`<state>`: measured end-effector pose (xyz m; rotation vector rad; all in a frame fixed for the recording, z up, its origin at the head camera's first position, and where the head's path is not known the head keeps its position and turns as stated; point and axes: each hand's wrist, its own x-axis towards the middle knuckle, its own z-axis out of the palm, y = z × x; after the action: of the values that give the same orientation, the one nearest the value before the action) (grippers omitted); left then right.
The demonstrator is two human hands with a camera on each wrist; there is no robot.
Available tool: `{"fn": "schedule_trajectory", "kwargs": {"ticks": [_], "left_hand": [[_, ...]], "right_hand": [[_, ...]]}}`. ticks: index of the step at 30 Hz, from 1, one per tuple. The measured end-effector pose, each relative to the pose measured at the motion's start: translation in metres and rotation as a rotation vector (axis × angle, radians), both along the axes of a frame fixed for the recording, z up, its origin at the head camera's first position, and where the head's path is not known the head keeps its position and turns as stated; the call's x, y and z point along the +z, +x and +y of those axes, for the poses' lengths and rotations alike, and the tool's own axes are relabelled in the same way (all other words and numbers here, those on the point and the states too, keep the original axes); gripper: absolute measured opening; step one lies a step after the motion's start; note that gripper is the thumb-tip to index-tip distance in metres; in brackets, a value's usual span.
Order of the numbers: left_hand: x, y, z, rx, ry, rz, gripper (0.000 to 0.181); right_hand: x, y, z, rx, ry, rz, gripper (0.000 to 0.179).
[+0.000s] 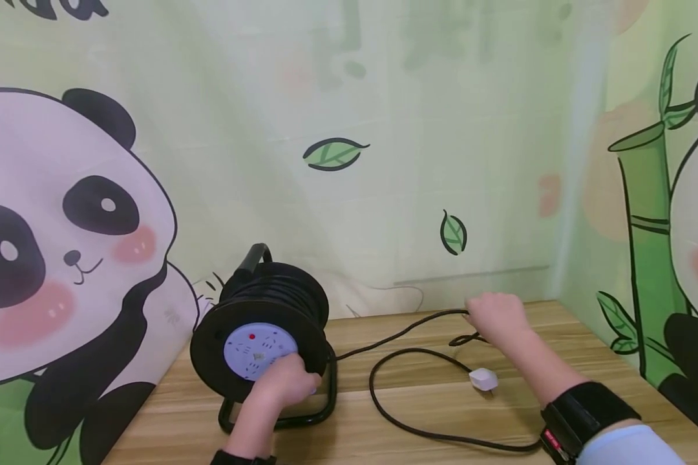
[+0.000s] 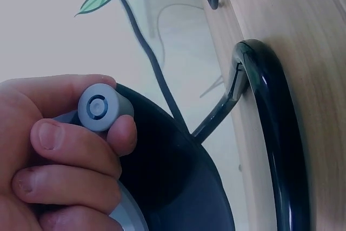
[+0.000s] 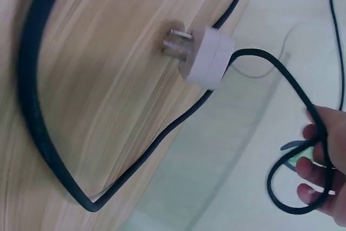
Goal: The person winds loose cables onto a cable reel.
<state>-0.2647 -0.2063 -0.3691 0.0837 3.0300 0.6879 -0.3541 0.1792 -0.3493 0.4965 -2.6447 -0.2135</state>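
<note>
A black cable reel (image 1: 209, 352) with a pale socket face (image 1: 244, 352) stands on its tube frame (image 1: 331, 400) at left centre. My left hand (image 1: 285, 381) is at the front of the reel, its fingers pinching a grey round knob (image 2: 100, 106). To the right, my right hand (image 1: 497, 316) grips the black cable (image 1: 395, 336), which runs from the reel to the fist. A small loop of cable (image 3: 294, 209) hangs at those fingers. Beyond it the cable curves on and ends in a white plug (image 1: 483, 379) with metal prongs, right by the wooden tabletop.
The wooden table (image 1: 349, 445) meets a green curtain (image 1: 384, 194) printed with pandas and leaves at its back and sides. A further length of cable (image 1: 419, 434) curves across the table in front, towards the right wrist strap (image 1: 587, 413).
</note>
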Motion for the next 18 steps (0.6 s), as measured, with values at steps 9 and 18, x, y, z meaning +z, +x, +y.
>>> {"fn": "schedule_trajectory", "kwargs": {"ticks": [9,18], "left_hand": [[-0.002,0.0,0.001,-0.015,0.044,0.016,0.031],[-0.003,-0.002,-0.003,-0.028,0.048,0.017,0.033]], "right_hand": [[-0.001,-0.01,0.0,0.106,-0.096,0.506,0.028],[0.008,-0.008,0.015,-0.118,-0.318,0.124,0.016]]}}
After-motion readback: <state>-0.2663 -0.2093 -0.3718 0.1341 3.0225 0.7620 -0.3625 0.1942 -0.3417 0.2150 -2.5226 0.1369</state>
